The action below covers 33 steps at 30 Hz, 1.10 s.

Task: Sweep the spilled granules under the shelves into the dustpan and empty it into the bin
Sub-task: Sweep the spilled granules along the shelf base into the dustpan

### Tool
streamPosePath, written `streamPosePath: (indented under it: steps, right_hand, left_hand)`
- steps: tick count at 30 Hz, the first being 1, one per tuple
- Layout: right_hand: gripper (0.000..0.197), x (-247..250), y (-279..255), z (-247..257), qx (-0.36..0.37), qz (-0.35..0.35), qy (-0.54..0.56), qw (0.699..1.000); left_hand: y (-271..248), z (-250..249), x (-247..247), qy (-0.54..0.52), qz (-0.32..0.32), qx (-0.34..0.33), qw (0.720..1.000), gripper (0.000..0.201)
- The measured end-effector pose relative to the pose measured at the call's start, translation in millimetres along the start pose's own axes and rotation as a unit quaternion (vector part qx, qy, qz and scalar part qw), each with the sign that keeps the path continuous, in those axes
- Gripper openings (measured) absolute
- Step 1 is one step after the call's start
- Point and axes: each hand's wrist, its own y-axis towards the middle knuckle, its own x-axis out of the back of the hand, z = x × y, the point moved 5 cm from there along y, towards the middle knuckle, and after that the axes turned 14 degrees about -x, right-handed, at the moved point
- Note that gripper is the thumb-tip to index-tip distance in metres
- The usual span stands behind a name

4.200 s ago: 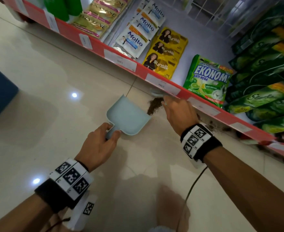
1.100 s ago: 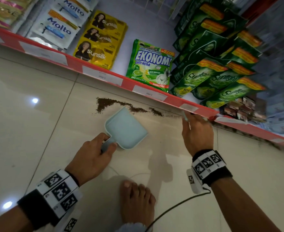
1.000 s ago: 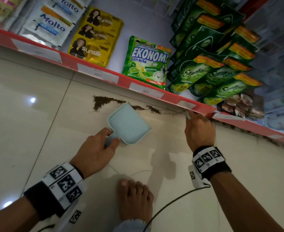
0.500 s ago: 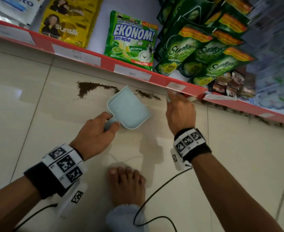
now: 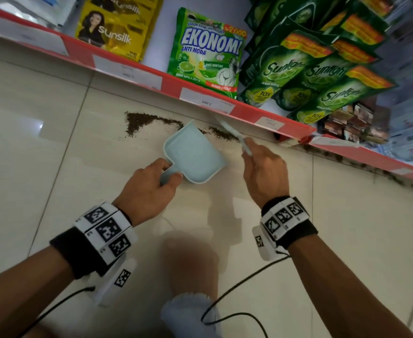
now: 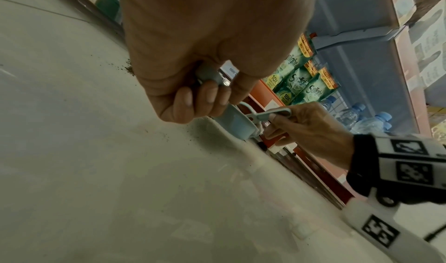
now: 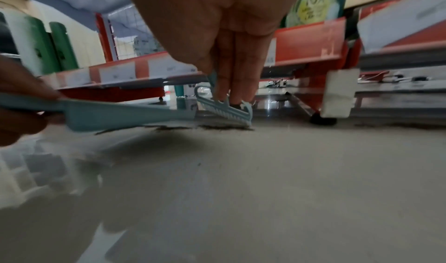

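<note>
A pale blue dustpan [image 5: 194, 157] lies on the tiled floor with its open lip toward the shelf. My left hand [image 5: 149, 189] grips its short handle [image 6: 208, 75]. My right hand [image 5: 265, 172] pinches the thin handle of a small pale blue brush [image 5: 234, 134]. The brush head [image 7: 226, 112] touches the floor just right of the pan's lip. Dark brown granules [image 5: 139, 121] form a pile left of the pan. A thinner trail [image 5: 221, 134] runs along the shelf base beside the brush. More granules [image 5: 371, 167] line the shelf base at the right.
A low red-edged shelf [image 5: 127, 67] runs diagonally across the floor and carries Sunsilk, Ekonomi [image 5: 206, 52] and Sunlight [image 5: 288, 69] packs. A shelf foot [image 7: 323, 118] stands right of the brush. My bare foot [image 5: 191, 267] and a black cable [image 5: 237, 289] are behind the hands.
My right hand has drawn back from the shelf edge toward the pan, and the brush now shows, angled to the granule trail. The left hand still holds the dustpan in place.
</note>
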Motion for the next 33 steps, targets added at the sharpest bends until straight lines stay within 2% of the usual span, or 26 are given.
streamPosePath:
  steps: [3, 6, 9, 12, 14, 16, 19, 21, 28, 31, 33]
  right_hand:
    - [0.032, 7, 25, -13, -0.052, -0.025, -0.076, 0.995]
    - [0.034, -1, 35, -19, -0.096, 0.02, -0.145, 0.985]
    - [0.033, -13, 17, -3, -0.057, 0.061, -0.097, 0.992]
    - [0.028, -9, -5, 18, 0.008, 0.027, -0.042, 0.999]
    - [0.025, 3, -5, 19, 0.01, -0.01, -0.03, 0.999]
    - [0.023, 12, 7, 7, -0.026, -0.029, -0.043, 0.998]
    - [0.025, 15, 29, -19, -0.087, -0.019, -0.126, 0.988]
    - [0.02, 13, 36, -25, -0.099, -0.014, -0.128, 0.987]
    - [0.022, -20, 25, -7, -0.067, 0.043, -0.063, 0.995]
    - [0.019, -18, 7, 19, 0.022, 0.044, 0.028, 0.998]
    - [0.02, -13, 1, 29, 0.066, 0.05, 0.05, 0.995]
  left_hand:
    - [-2, -2, 0, -0.002, 0.002, -0.002, 1.0, 0.023]
    - [-3, -3, 3, -0.009, -0.005, 0.001, 1.0, 0.023]
    - [-6, -1, 4, -0.011, -0.01, 0.003, 1.0, 0.021]
    - [-10, 3, 7, -0.008, -0.012, 0.005, 1.0, 0.021]
    - [-11, 5, 8, -0.006, -0.013, 0.009, 1.0, 0.022]
    - [-12, 6, 9, -0.006, -0.014, 0.011, 1.0, 0.022]
    - [-11, 7, 8, -0.005, -0.012, 0.008, 1.0, 0.021]
    - [-10, 7, 8, -0.007, -0.012, 0.005, 1.0, 0.022]
    - [-14, 5, 9, -0.013, -0.012, 0.005, 1.0, 0.023]
    - [-16, 8, 13, -0.011, -0.016, 0.008, 1.0, 0.023]
    - [-16, 11, 15, -0.009, -0.017, 0.014, 1.0, 0.023]
